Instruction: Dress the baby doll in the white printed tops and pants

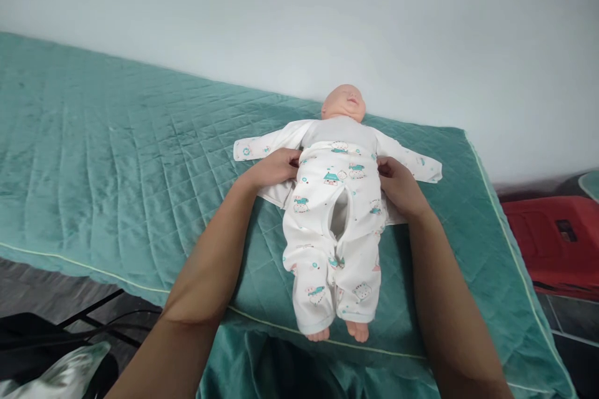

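A baby doll [345, 103] lies on its back on the green bed cover, its head toward the wall and its bare feet toward me. It wears a white long-sleeved top [285, 134] with the sleeves spread out. White printed baby trousers [355, 199] with an open crotch reach up to its chest. My left hand [279, 167] is closed at the left side of the trousers, near the waist. On the opposite side, my right hand [397, 181] is closed at the trousers' edge. The fingertips of both are partly hidden by cloth. Loose flaps of the top show beneath both hands.
A quilted green cover [116, 162] stretches far to the left and ends just right of the doll. Behind it rises a pale wall [299, 19]. A red plastic object [552, 237] stands beyond the right edge. Dark items and a whitish bag [70, 371] sit at lower left.
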The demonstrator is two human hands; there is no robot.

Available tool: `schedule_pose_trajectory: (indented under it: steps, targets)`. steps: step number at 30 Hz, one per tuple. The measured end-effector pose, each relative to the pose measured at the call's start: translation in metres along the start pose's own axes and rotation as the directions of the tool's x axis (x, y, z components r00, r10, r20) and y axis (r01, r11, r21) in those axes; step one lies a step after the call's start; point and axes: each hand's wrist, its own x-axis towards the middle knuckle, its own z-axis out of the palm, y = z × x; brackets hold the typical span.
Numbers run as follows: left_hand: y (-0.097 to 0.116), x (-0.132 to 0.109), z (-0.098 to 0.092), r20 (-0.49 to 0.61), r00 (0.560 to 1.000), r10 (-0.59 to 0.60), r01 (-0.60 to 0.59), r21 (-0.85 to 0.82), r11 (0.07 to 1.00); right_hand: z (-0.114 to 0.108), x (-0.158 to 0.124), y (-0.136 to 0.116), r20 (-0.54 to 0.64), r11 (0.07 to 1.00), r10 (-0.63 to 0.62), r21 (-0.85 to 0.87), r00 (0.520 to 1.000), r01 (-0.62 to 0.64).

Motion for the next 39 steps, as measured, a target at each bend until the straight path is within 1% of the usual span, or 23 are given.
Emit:
schedule_pose_trajectory:
  steps: [3,6,9,14,18,23,26,28,31,35,39]
  targets:
    - [0.004,0.001,0.003,-0.065,0.995,-0.072,0.069,-0.046,0.997,0.002,-0.001,0.0,0.0,1.0,-0.005,0.006,1.0,0.005]
    - [0.007,0.003,0.005,-0.129,0.979,-0.159,0.153,-0.058,0.987,0.003,-0.003,0.0,0.012,0.999,0.003,0.035,1.0,-0.004]
    - [0.009,0.005,0.006,-0.152,0.97,-0.191,0.187,-0.041,0.982,0.001,-0.005,-0.003,0.019,0.999,0.028,0.029,0.999,-0.029]
    - [0.012,0.006,0.007,-0.133,0.978,-0.162,0.17,0.051,0.984,0.0,-0.006,-0.005,0.043,1.0,-0.025,0.002,0.999,0.025]
    - [0.015,0.008,0.007,-0.136,0.98,-0.145,0.165,0.15,0.975,0.002,-0.001,-0.001,0.003,0.999,0.035,-0.02,0.999,-0.035]
    - [0.016,0.012,0.008,-0.149,0.977,-0.154,0.181,0.187,0.966,0.005,0.007,0.006,-0.036,0.997,0.06,-0.043,0.998,-0.061]
    - [0.015,0.013,0.009,-0.163,0.975,-0.154,0.187,0.21,0.96,0.006,0.008,0.005,-0.032,0.987,-0.005,-0.159,0.999,0.0]
    - [0.014,0.014,0.01,-0.163,0.976,-0.144,0.181,0.242,0.953,0.006,0.007,0.002,-0.014,0.962,-0.06,-0.266,0.998,0.054]
    - [0.012,0.014,0.01,-0.163,0.981,-0.1,0.147,0.311,0.939,0.006,0.004,-0.003,0.004,0.921,-0.099,-0.378,0.995,0.093]
    - [0.011,0.013,0.01,-0.144,0.989,-0.032,0.087,0.392,0.916,0.008,0.0,-0.008,-0.015,0.897,-0.124,-0.429,0.992,0.106]
    - [0.013,0.01,0.011,-0.135,0.991,0.017,0.042,0.42,0.907,0.01,-0.002,-0.007,-0.03,0.913,-0.128,-0.393,0.991,0.106]
